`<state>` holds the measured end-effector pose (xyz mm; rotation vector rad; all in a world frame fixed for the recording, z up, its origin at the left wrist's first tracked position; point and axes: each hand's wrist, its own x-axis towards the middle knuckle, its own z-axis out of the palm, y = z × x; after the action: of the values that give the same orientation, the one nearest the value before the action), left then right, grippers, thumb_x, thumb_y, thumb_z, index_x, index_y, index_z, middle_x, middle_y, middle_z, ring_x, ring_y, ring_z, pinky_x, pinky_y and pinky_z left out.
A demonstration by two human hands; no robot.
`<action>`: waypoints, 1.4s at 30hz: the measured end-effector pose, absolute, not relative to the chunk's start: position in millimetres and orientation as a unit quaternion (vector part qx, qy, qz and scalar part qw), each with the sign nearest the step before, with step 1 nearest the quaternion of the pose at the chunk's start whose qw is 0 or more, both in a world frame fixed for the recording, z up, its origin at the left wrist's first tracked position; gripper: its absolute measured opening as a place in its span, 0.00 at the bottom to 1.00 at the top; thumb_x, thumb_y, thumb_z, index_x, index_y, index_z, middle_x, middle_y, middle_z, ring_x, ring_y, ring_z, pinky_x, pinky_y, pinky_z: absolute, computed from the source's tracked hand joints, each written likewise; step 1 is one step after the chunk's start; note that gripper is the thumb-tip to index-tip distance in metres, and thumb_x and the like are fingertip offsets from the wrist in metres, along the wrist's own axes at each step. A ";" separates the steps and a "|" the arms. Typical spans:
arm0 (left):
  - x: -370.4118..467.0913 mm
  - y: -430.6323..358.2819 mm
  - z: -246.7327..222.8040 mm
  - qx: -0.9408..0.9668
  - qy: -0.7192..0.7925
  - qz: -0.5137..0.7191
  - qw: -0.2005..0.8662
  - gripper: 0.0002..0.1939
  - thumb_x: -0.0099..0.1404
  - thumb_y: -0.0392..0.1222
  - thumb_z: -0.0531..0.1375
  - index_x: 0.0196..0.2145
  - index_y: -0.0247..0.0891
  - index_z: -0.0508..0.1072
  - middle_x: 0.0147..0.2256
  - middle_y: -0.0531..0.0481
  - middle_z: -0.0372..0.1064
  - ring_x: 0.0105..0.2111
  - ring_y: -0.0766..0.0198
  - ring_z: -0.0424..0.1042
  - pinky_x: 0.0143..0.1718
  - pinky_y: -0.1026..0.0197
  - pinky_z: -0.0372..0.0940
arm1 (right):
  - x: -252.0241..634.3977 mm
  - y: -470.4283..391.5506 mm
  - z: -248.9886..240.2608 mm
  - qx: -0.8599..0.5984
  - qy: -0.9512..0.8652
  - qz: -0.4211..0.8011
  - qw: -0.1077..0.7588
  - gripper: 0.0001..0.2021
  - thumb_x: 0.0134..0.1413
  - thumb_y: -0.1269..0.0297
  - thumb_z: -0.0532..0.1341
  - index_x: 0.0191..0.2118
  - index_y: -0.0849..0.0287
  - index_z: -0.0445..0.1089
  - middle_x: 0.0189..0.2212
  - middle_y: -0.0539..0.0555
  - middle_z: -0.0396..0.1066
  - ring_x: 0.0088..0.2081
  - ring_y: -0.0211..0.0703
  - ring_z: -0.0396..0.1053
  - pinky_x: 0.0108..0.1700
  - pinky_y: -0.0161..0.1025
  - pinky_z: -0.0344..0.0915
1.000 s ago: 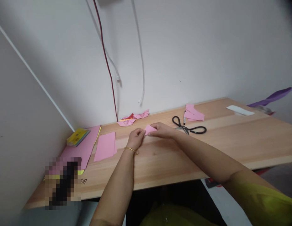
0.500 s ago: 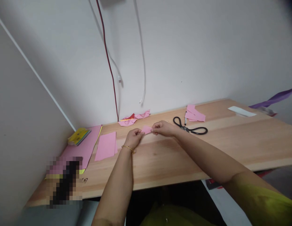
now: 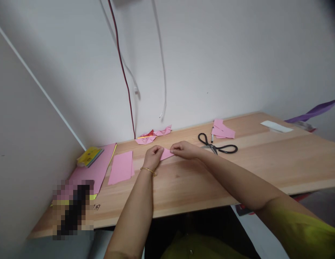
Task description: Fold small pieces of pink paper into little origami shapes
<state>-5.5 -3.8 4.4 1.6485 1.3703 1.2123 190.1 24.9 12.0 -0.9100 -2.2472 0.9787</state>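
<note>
A small piece of pink paper [image 3: 166, 154] is stretched between my two hands above the wooden table. My left hand [image 3: 154, 157] pinches its left side between thumb and fingers; a gold bangle circles that wrist. On the other side, my right hand [image 3: 183, 149] grips the paper's right edge with closed fingertips. Parts of the paper are hidden behind the fingers. To the right of my right hand lie black-handled scissors [image 3: 213, 146], blades apart. Behind my hands, folded pink paper pieces [image 3: 153, 136] rest near the wall.
Pink paper sheets [image 3: 121, 167] lie left of my hands, beside a larger pink stack [image 3: 102, 176] topped by a yellow packet [image 3: 89, 156]. A pen [image 3: 212, 135] and pink scraps [image 3: 222, 129] sit behind the scissors. A white strip [image 3: 276, 126] lies far right. Cables hang down the wall.
My right hand has shifted slightly left, nearer my left hand. The pink paper now shows a narrower, more pointed shape between the fingers, and the scissors' blades are more visible.
</note>
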 end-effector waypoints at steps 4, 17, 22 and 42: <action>0.9 -6.2 2.5 0.676 0.504 0.437 0.311 0.11 0.57 0.46 0.55 0.24 0.36 0.67 0.24 0.55 0.61 0.26 0.68 0.59 0.31 0.66 0.56 | 178.1 17.2 12.7 -0.344 -0.820 0.346 0.300 0.17 0.51 0.52 0.54 0.29 0.62 0.68 0.23 0.48 0.63 0.26 0.34 0.57 0.27 0.31 0.51; -15.6 4.3 2.3 0.554 0.588 0.528 0.262 0.13 0.57 0.48 0.53 0.22 0.37 0.62 0.22 0.56 0.58 0.26 0.68 0.57 0.28 0.66 0.54 | 192.0 30.1 9.0 -0.378 -0.782 0.386 0.312 0.16 0.50 0.53 0.54 0.27 0.62 0.66 0.21 0.47 0.60 0.24 0.33 0.55 0.27 0.31 0.52; -12.6 6.4 -4.0 0.488 0.565 0.549 0.377 0.14 0.52 0.50 0.58 0.22 0.36 0.63 0.20 0.56 0.58 0.22 0.71 0.56 0.24 0.67 0.55 | 191.5 33.7 6.8 -0.350 -0.767 0.365 0.395 0.14 0.49 0.58 0.56 0.39 0.62 0.67 0.27 0.50 0.63 0.28 0.35 0.59 0.31 0.33 0.57; 7.2 -7.3 -1.4 0.454 0.427 0.504 0.598 0.17 0.41 0.41 0.68 0.29 0.31 0.72 0.24 0.53 0.68 0.21 0.72 0.64 0.30 0.62 0.65 | 178.3 21.8 13.2 -0.337 -0.679 0.501 0.417 0.14 0.46 0.54 0.60 0.30 0.62 0.66 0.24 0.51 0.68 0.28 0.36 0.64 0.33 0.34 0.61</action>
<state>7.2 -7.3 -1.4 1.0546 0.9919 1.1686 178.3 21.8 13.2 -0.8467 -1.7052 1.2572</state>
